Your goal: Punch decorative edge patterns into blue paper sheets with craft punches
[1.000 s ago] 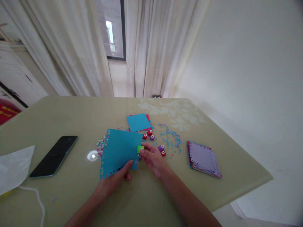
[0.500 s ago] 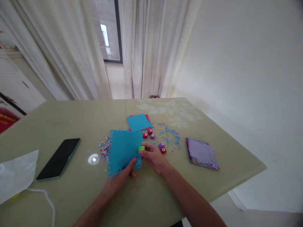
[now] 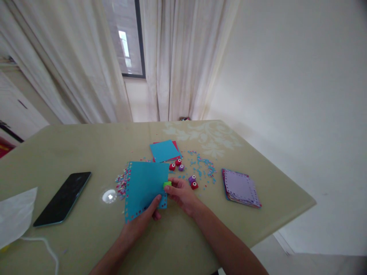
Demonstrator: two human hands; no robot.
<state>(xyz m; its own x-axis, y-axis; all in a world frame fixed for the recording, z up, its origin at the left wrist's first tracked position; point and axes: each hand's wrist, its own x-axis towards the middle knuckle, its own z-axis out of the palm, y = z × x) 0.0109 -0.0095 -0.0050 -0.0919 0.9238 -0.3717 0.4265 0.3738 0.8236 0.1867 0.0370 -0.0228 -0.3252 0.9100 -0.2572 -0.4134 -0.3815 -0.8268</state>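
A square of blue paper [image 3: 146, 185] is raised off the table, with small holes punched along its left and bottom edges and part of the right. My left hand [image 3: 147, 215] pinches it at the bottom, thumb on the front and fingers behind. At the paper's right edge sits a small green craft punch [image 3: 167, 185], gripped between the thumb and fingers of my right hand [image 3: 182, 194]. Whether the punch is pressed down cannot be made out. Several small red and purple punches [image 3: 178, 162] lie just beyond, with a purple and a red one [image 3: 193, 182] beside my right hand.
Blue and red paper squares [image 3: 164, 150] lie behind. A stack of hole-edged sheets, lilac on top [image 3: 240, 186], lies right. Punched-out confetti [image 3: 122, 182] is scattered both sides. A black phone [image 3: 63, 198], a white sheet [image 3: 17, 214] and a white cable [image 3: 47, 246] are left.
The whole view has shifted slightly, so everything appears a little further left and lower. Both hands keep their hold on the paper and the green punch, which stays at the right edge.
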